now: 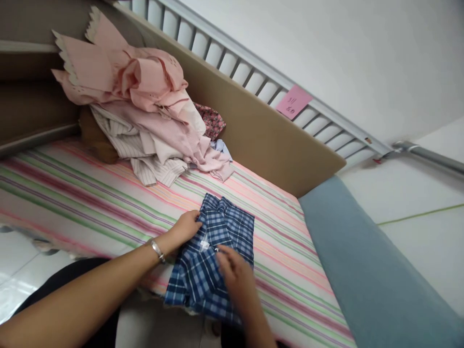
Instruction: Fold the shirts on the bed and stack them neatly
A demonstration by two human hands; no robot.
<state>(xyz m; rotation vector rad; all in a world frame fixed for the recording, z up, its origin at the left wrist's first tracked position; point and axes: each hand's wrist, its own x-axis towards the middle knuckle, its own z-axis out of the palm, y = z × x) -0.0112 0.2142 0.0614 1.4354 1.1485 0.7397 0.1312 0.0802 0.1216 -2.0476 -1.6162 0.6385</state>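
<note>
Shirt [237, 222], blue plaid, one: is lying between the two hands, its collar facing up and a white label [205, 245] showing beside the right fingertips. Left hand [188, 224], with a silvery bracelet [157, 250] at its wrist: is curling narrow at the shirt's left edge, touching it; whether it is gripping, one cannot tell. Right hand [232, 266]: is bending its fingers over the shirt's front near the collar; whether they are pinching fabric, one cannot tell. Striped cloth [108, 198]: is spreading beneath the shirt and to both sides of the hands. Clothes pile [145, 111], mostly pink and white: is lying beyond the left hand. Brown board [253, 130]: is standing beyond both hands. Pink note [294, 101]: is hanging above that board, well beyond the right hand.
</note>
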